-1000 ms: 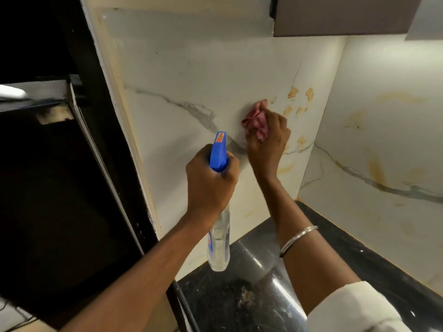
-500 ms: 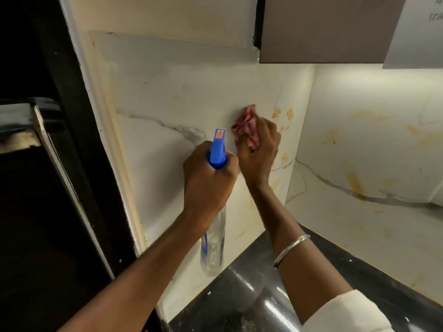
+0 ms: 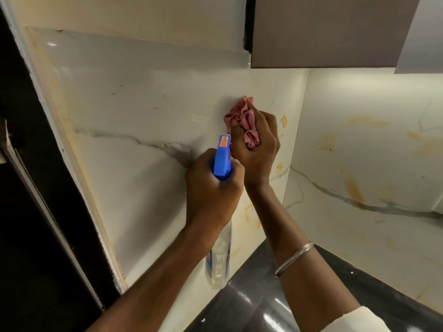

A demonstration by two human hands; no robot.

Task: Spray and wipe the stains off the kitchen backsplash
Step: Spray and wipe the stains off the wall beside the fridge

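Wiping step in hand, spraying on hold. Right hand [image 3: 255,144] clenched around a bunched pink cloth [image 3: 242,121], pressed flat against the marble backsplash [image 3: 143,104] just below the wall cabinet [image 3: 323,32]. Left hand [image 3: 213,195] wrapped tight round the neck of the spray bottle [image 3: 220,257], blue trigger head [image 3: 223,159] aimed at the wall just beside the cloth, clear body hanging down over the dark countertop [image 3: 254,303].

To do it well:

- Press firmly with the whole wad, not just a fold — more cloth on the tile, more stain lifted per stroke.
- Work toward the orange stains [image 3: 284,121] just right of the knuckles, then down to the streaks [image 3: 250,214] lower on the same panel, near the wrist.
- Overlap strokes; turn to a clean face of the cloth once it looks soiled, to avoid smearing.
- Keep the bottle clear of the wiping arm — the two hands sit nearly touching, likely to crowd each other.
- Leave the side wall [image 3: 371,140] for afterwards; yellow marks plainly waiting there too.

Judged well short of finished.
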